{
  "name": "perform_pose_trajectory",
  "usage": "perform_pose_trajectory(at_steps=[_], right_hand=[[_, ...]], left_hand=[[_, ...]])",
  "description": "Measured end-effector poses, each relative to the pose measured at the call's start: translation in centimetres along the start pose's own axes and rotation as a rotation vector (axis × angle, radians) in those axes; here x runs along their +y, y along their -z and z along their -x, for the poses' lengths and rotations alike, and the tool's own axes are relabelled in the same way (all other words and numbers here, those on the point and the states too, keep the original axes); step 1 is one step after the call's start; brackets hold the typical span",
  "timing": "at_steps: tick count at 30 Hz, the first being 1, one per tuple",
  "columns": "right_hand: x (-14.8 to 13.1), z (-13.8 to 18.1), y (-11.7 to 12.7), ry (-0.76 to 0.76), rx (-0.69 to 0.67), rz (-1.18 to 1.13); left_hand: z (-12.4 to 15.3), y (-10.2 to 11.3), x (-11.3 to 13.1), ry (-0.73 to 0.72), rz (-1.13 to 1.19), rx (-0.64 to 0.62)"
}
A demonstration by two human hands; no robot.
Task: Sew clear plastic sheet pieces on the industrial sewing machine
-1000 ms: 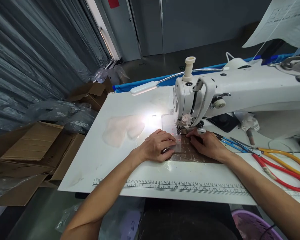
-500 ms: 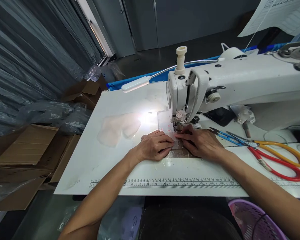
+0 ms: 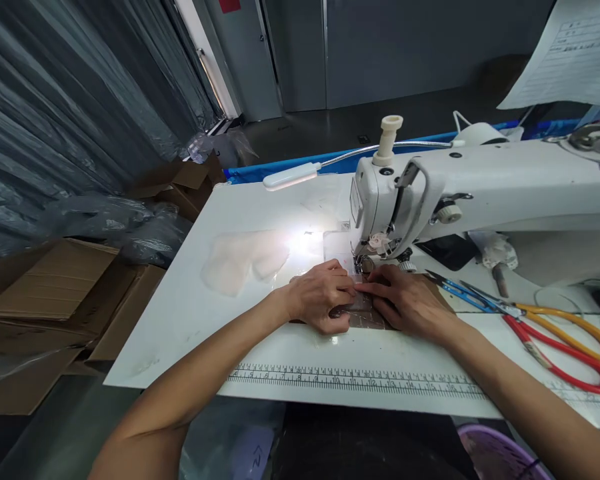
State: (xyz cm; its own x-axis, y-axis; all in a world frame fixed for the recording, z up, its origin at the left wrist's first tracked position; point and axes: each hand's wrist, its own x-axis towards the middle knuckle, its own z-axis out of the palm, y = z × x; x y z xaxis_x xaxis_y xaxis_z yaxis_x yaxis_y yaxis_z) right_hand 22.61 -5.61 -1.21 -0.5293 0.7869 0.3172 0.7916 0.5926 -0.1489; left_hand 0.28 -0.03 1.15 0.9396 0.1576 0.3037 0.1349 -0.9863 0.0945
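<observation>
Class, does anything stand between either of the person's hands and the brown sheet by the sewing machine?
Nothing visible blocks the right hand, which rests on the brown sheet. Near the left hand, a clear sheet overlaps the brown one; whether it lies under that hand is unclear. The scissors lie aside, to the right.

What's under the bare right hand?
Flat brown sheet material, glossy in places, shows on both sides of the right hand; what lies directly beneath it is covered.
</observation>
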Motion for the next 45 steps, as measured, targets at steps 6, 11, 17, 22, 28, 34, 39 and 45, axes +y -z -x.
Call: perform_pose_trajectory(at_steps=[6,11,17,22,28,34,39,45], right_hand=[[0.2,-0.2,-0.3,-0.016,-0.035,0.05],[0.3,-0.5,-0.7,-0.08,-0.093,0.104],[-0.1,-0.4,-0.5,-0.06,-0.043,0.143],[0.0,0.1,-0.3,-0.059,-0.034,0.066],[0.5,0.6,-0.3,-0.041,-0.071,0.035],[-0.3,-0.1,0.1,-0.006,-0.019,0.125],[-0.2,-0.1,0.1,-0.038,-0.007,0.048],[1.2,0.3,1.3,-0.227,-0.072,-0.293]], left_hand=[[0.1,-0.5,-0.1,0.062,-0.016,0.02],[0.3,-0.6,0.0,0.114,-0.015,0.011],[0.3,-0.5,-0.1,0.166,-0.045,-0.031],[0.3,-0.5,-0.1,0.18,-0.076,-0.048],[0.2,-0.4,-0.2,0.212,-0.084,-0.081],[0.0,0.0,-0.2,0.252,-0.098,-0.137],[0.0,-0.2,-0.5,0.275,-0.111,-0.143],[-0.2,-0.4,-0.8,0.295,-0.14,-0.15]])
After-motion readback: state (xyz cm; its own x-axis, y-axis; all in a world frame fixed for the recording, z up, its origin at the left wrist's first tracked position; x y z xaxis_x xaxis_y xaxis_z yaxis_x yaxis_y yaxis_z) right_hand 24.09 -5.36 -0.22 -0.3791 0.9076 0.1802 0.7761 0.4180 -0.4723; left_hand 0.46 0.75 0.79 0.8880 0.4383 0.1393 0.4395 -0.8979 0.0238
